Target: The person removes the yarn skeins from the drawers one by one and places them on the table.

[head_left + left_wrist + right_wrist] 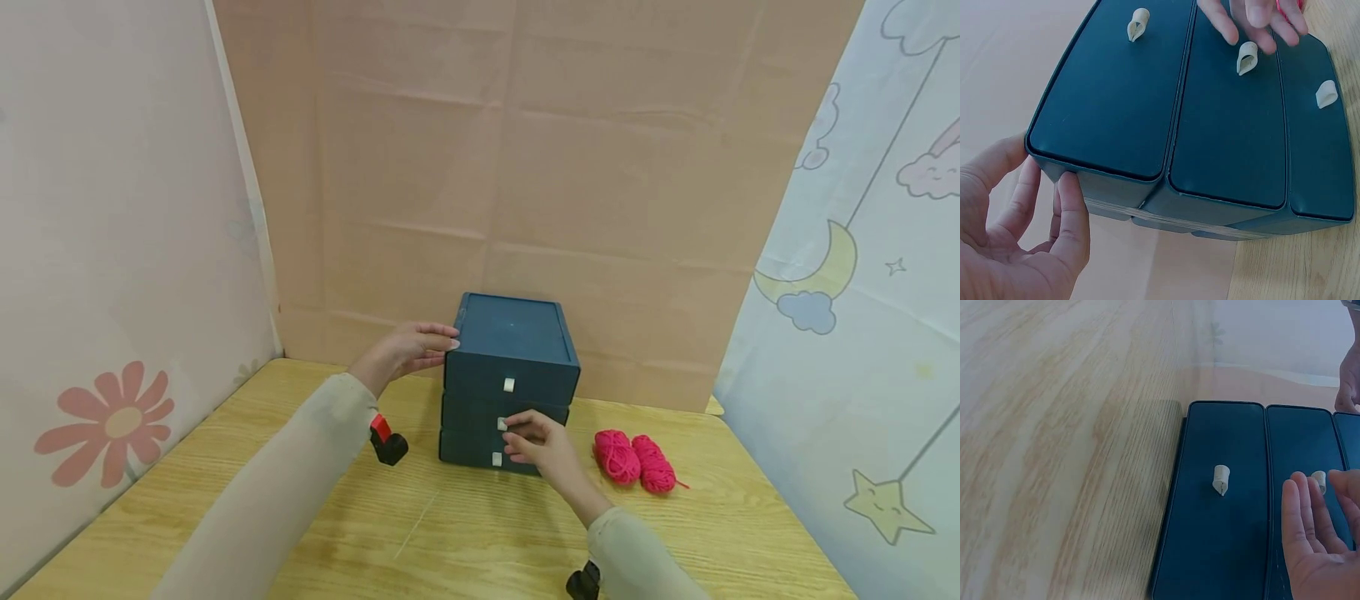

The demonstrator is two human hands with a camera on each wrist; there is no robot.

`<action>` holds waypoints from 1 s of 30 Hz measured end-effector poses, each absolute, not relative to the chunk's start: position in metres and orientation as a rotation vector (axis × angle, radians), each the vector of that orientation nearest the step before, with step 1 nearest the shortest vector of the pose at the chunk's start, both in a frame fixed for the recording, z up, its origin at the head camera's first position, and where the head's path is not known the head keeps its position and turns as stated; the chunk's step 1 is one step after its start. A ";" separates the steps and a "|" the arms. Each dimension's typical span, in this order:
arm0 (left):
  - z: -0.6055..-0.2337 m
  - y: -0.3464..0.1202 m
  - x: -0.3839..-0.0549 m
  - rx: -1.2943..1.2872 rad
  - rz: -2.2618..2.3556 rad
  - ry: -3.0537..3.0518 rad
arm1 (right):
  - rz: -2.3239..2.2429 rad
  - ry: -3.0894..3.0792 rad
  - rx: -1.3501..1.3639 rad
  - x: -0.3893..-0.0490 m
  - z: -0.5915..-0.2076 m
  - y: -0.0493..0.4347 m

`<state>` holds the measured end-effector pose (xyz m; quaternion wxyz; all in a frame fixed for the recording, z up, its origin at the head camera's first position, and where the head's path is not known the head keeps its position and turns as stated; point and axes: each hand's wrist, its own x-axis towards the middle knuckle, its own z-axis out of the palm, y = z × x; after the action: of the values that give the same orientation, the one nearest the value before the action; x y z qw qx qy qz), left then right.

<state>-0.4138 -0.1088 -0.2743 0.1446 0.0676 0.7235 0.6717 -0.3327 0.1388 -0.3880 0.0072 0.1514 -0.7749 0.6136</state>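
Drawer unit, likely light and stiff, invites a pinch at its middle tab, right hand parted beside it, left hand spread against an upper corner.

One cabinet; three drawers; three pull tabs; two yarn skeins; two hands.

Appears to be a partitioned tabletop booth; cannot be classified further. Includes a light-brown wood-grain tabletop beneath the left hand and right hand, a creased tan sheet backdrop beyond both, a pale flower-printed panel to their left, and a white-and-blue cloud-and-moon-printed panel to their right.
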 end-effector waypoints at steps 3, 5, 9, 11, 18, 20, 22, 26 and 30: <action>-0.275 -0.109 -0.414 0.186 1.944 2.079 | 1.922 -2.408 0.460 -0.336 -0.390 0.135; -0.275 -0.109 -0.414 0.190 1.941 2.079 | 1.919 -2.402 0.454 -0.338 -0.391 0.134; -0.275 -0.110 -0.413 0.217 1.915 2.096 | 1.913 -2.390 0.412 -0.340 -0.393 0.131; -0.275 -0.110 -0.413 0.229 1.908 2.100 | 1.914 -2.383 0.387 -0.341 -0.394 0.129; -0.276 -0.110 -0.415 0.224 1.925 2.092 | 1.896 -2.369 0.359 -0.341 -0.394 0.127; -0.277 -0.109 -0.415 0.215 1.935 2.085 | 1.892 -2.370 0.363 -0.342 -0.394 0.126; -0.277 -0.109 -0.416 0.207 1.939 2.084 | 1.894 -2.371 0.361 -0.342 -0.394 0.126; -0.277 -0.109 -0.416 0.196 1.941 2.084 | 1.905 -2.372 0.356 -0.342 -0.393 0.126; -0.277 -0.109 -0.415 0.195 1.939 2.087 | 1.919 -2.379 0.355 -0.341 -0.392 0.127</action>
<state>-0.4154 -0.1091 -0.2765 0.1426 0.0675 0.7234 0.6722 -0.3407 0.1268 -0.3922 0.0324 0.1153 -0.7727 0.6234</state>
